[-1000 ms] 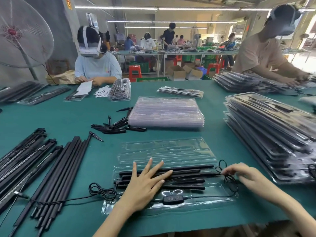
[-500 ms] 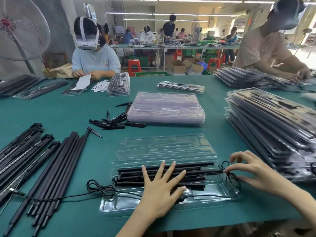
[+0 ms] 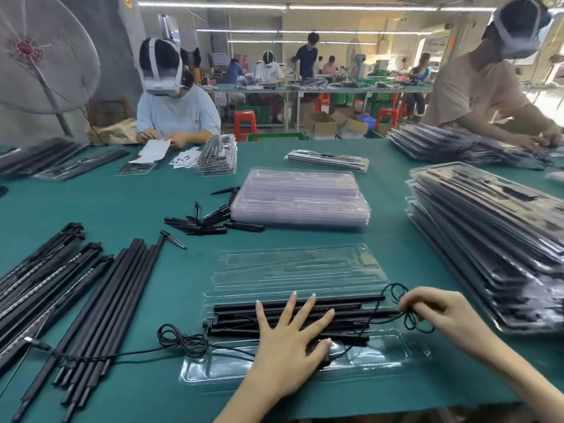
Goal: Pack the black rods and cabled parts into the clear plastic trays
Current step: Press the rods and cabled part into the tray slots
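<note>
a clear plastic tray (image 3: 393, 358) lies open on the green table (image 3: 128, 203) at the 6 o'clock part of the view, its lid half (image 3: 293, 267) folded back toward 12 o'clock; a bundle of black rods (image 3: 232, 315) lies lengthwise across the tray's middle, running from 9 o'clock to 3 o'clock; the left hand (image 3: 290, 346) rests flat and spread, palm down, on top of those rods, fingers (image 3: 306, 309) fanned toward 1 o'clock and closed round nothing; the right hand (image 3: 439, 312), at 3 o'clock of the tray, pinches a loop of thin black cable (image 3: 396, 293) between thumb and fingertips just past the rods' right ends; a second coil of cable (image 3: 180, 340) lies on the table at 9 o'clock of the tray, touching its left edge, with a strand trailing off further left; loose long rods (image 3: 100, 309) lie in a fanned heap at 8 o'clock, and short black pieces (image 3: 207, 222) are scattered at 11 o'clock; a stack of empty trays (image 3: 300, 198) sits at 12 o'clock, well apart from the open one, and a tall stack of packed trays (image 3: 494, 239) stands at 2 o'clock; across the table two other people work, one at 11 o'clock and one at 1 o'clock
</note>
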A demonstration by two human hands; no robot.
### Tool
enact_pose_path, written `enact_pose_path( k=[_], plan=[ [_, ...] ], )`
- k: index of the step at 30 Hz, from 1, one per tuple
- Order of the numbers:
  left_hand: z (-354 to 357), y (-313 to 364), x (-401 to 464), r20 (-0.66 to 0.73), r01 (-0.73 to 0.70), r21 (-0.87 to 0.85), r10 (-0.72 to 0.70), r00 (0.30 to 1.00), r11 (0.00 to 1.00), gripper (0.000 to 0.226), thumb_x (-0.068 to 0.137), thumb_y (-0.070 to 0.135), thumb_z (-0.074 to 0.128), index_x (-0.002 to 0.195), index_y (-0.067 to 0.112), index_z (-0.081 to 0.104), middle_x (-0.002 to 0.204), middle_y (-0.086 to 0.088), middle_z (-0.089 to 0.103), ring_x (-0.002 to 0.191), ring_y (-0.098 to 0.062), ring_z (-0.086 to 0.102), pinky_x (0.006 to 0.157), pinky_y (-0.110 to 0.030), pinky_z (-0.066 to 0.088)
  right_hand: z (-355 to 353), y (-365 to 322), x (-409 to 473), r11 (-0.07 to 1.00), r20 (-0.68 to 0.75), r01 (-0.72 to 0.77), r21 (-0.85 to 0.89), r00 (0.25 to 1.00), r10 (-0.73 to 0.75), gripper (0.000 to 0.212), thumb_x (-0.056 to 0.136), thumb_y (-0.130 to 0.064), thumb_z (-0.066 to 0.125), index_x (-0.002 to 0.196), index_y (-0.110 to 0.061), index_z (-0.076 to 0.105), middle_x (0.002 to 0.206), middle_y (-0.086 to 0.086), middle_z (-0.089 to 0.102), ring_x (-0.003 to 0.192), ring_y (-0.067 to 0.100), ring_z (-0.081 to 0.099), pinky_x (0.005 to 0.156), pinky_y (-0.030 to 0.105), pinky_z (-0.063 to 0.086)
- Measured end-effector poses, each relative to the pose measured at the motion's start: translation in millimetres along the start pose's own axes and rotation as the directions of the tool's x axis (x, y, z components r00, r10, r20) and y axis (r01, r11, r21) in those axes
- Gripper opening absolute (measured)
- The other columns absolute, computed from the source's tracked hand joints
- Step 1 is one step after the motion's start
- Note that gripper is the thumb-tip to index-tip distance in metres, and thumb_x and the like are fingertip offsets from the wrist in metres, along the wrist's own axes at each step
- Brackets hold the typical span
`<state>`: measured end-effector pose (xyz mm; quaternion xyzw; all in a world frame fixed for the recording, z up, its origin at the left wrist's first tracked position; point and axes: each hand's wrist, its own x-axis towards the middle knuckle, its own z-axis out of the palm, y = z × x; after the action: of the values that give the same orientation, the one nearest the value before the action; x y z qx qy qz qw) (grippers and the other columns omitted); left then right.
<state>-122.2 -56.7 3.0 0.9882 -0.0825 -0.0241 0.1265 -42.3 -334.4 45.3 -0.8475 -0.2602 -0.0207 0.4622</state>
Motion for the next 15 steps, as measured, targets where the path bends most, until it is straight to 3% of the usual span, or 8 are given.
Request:
enact_pose_path(
  k=[3, 6, 9, 13, 15],
  plan=[
    [0, 0, 0, -0.010, -0.002, -0.007, 0.002, 1.000, 1.000, 0.045, 0.095, 0.061, 0.014, 0.136, 0.067, -0.004, 0.152, 0.027, -0.018, 0.140, -0.009, -0.030, 0.098, -0.062, -0.033, -9, -5, 1, 0.998, 0.106, -0.053, 0.029, 0.993, 0.050, 0.053, 0.086, 0.022, 0.041, 0.086, -0.018, 0.077, 0.088, 0.001, 0.074, 0.080, 0.015, 0.064, 0.075, 0.026, 0.047],
    [-1, 0, -1, -0.016, -0.025, 0.006, 0.025, 1.000, 1.000, 0.043, 0.095, 0.060, 0.010, 0.130, 0.072, -0.011, 0.154, 0.023, -0.017, 0.139, -0.012, -0.031, 0.097, -0.063, -0.032, -19, -6, 0, 0.996, 0.195, 0.044, -0.084, 0.980, -0.027, 0.049, 0.084, 0.017, 0.056, 0.100, -0.025, 0.076, 0.089, -0.007, 0.072, 0.082, 0.006, 0.064, 0.077, 0.018, 0.047],
    [-2, 1, -2, -0.012, -0.058, 0.031, 0.059, 0.998, 0.998, 0.041, 0.094, 0.056, 0.005, 0.128, 0.075, -0.009, 0.158, 0.015, -0.014, 0.140, -0.017, -0.032, 0.097, -0.065, -0.030, -23, -6, 2, 0.948, 0.116, 0.180, -0.262, 0.981, -0.155, 0.045, 0.073, -0.006, 0.077, 0.101, -0.041, 0.073, 0.088, -0.016, 0.067, 0.085, 0.003, 0.062, 0.079, 0.015, 0.044],
    [-3, 2, -2, -0.018, -0.050, 0.013, 0.051, 0.999, 0.999, 0.040, 0.099, 0.051, 0.014, 0.134, 0.070, 0.005, 0.159, 0.014, -0.010, 0.141, -0.016, -0.030, 0.098, -0.066, -0.029, -22, -2, 7, 0.904, 0.093, 0.216, -0.368, 0.976, -0.195, 0.060, 0.070, -0.012, 0.078, 0.109, -0.055, 0.063, 0.090, -0.022, 0.064, 0.093, -0.001, 0.052, 0.083, 0.022, 0.039],
    [-4, 3, -2, -0.015, -0.037, 0.007, 0.037, 0.999, 0.999, 0.041, 0.099, 0.051, 0.016, 0.135, 0.068, 0.006, 0.159, 0.015, -0.008, 0.142, -0.014, -0.027, 0.098, -0.066, -0.029, -19, -2, 7, 0.900, 0.074, 0.230, -0.370, 0.973, -0.219, 0.048, 0.075, -0.027, 0.077, 0.108, -0.058, 0.062, 0.094, -0.019, 0.065, 0.094, -0.001, 0.050, 0.084, 0.020, 0.038]
  ],
)
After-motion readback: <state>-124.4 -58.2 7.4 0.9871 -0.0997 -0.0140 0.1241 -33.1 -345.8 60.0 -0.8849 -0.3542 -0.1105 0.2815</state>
